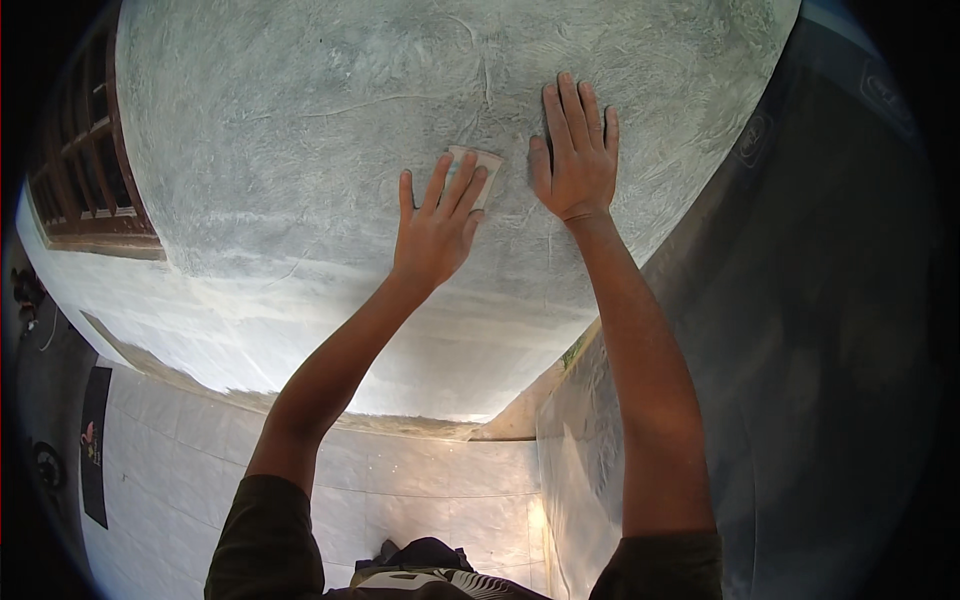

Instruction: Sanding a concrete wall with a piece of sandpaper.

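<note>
The left hand (435,235), slightly spread, lies flat on the wall, its fingertips pressing a small pale sheet (492,180) against the surface; it covers the sheet rather than gripping it. Just to its right, the right hand (582,180) rests open against the same wall, fingers extended, thumb apart, with nothing seen in its hold. Both bare arms reach up from dark sleeves.

Around the 2 hands, the grey wall (320,140) is mottled, with swirling marks and 1 long thin raised line left of the sheet. Lower down it looks paler and smoother. The work appears under way, with the rough upper part likely left to do; which patches are finished, I cannot tell.

Farther out, a brown barred window (150,247) limits the wall on the left, and a large dark sheeting (820,300) crowds the right arm's side. Below are pale floor tiles (420,480) and a dark mat (95,490). Nothing visible blocks the wall between the hands.
</note>
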`<state>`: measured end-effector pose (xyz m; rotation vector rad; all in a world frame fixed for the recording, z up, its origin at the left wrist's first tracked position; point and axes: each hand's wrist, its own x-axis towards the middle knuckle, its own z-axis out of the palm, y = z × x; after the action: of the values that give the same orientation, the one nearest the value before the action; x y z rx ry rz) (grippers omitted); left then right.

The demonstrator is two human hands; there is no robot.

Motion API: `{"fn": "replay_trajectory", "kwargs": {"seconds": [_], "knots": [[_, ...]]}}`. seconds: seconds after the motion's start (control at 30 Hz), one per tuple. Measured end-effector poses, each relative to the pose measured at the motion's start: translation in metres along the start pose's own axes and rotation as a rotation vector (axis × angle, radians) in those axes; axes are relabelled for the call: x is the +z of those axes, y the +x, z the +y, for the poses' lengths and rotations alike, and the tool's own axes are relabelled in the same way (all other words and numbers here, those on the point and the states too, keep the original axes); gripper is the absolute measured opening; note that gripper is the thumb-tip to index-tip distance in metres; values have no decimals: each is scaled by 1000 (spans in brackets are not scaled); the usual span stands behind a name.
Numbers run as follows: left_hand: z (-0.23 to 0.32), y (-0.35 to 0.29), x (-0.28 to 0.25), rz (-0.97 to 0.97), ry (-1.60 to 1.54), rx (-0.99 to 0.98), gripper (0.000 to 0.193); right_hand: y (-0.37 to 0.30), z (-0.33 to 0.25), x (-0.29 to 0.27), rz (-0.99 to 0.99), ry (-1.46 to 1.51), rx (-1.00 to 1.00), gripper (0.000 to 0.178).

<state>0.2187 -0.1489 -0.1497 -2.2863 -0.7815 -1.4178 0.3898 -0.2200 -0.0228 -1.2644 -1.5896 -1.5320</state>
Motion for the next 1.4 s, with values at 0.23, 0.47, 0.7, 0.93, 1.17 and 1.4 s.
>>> {"fn": "replay_trajectory", "kwargs": {"seconds": [0.23, 0.47, 0.7, 0.93, 1.17, 1.4], "knots": [[-1, 97, -43, 251, 80, 62, 66, 7, -6, 2, -21, 5, 4, 59], [-5, 25, -14, 119, 98, -27, 67, 2, -4, 2, -10, 22, -11, 59], [3, 71, -27, 204, -7, 32, 63, 4, -1, -1, -17, 2, -2, 60], [3, 95, -38, 279, 70, 56, 69, 2, 0, -3, -27, -9, 11, 59], [-7, 18, -11, 44, 104, 47, 63, 5, -1, 2, 1, 10, 1, 59], [-2, 90, -39, 241, 55, 64, 65, 12, -7, 3, 1, 6, 2, 59]]}}
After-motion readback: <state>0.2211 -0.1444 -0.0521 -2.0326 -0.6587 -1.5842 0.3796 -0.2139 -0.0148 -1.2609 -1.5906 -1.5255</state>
